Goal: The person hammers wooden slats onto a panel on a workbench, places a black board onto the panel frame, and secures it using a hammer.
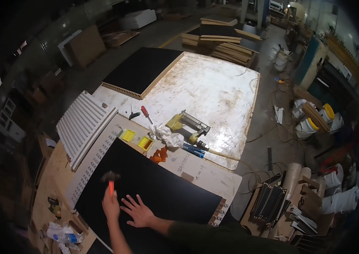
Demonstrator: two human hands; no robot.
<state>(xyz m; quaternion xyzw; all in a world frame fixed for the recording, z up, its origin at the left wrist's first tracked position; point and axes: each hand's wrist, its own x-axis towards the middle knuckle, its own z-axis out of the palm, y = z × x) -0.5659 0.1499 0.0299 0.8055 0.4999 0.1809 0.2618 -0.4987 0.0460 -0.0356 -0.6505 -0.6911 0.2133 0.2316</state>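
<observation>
My left hand [110, 206] is closed round the orange handle of a hammer [111, 187], its dark head blurred and pointing away from me. Just right of it, my right hand [140, 212] lies flat with fingers spread on a large black panel [162, 178]. That panel rests on a pale board [213, 186] marked with rows of writing along its left side. Beyond the panel's far edge are two yellow trays [146, 143] and some crumpled orange pieces [159, 155].
A yellow-green nail gun [188, 125] with a hose lies on the white table [221, 89], near a red-handled screwdriver [146, 112] and a white rag [166, 135]. White slatted panels [82, 125] stand left; another black panel [143, 70] lies farther back. Plastic bottles [67, 235] sit at lower left.
</observation>
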